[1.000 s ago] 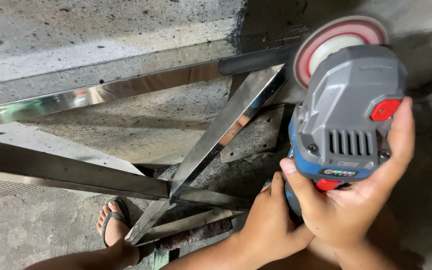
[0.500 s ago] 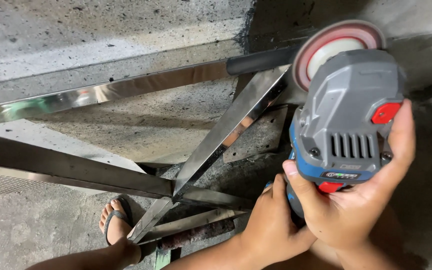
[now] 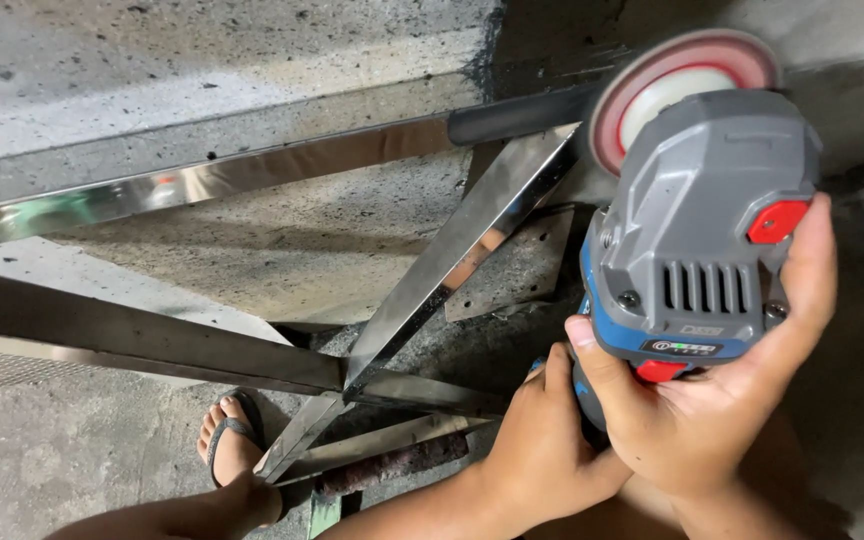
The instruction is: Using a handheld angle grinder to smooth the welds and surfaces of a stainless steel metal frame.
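My right hand (image 3: 722, 400) wraps around the grey and blue body of an angle grinder (image 3: 702, 240), fingers up its right side near the red button. My left hand (image 3: 542, 450) grips the grinder's lower handle from the left. The grinder's red and white disc (image 3: 672, 75) is blurred and sits at the top end of a shiny diagonal steel bar (image 3: 452, 260), where that bar meets a long horizontal steel bar (image 3: 222, 175).
A darker steel bar (image 3: 142, 335) runs across the lower left and joins the diagonal one. My foot in a sandal (image 3: 227, 440) rests on the concrete floor beside a rusty rod (image 3: 392, 465). A flat metal plate (image 3: 522, 265) lies under the bars.
The view has shifted slightly; the grinder and both hands stay in almost the same place against the bar joint.
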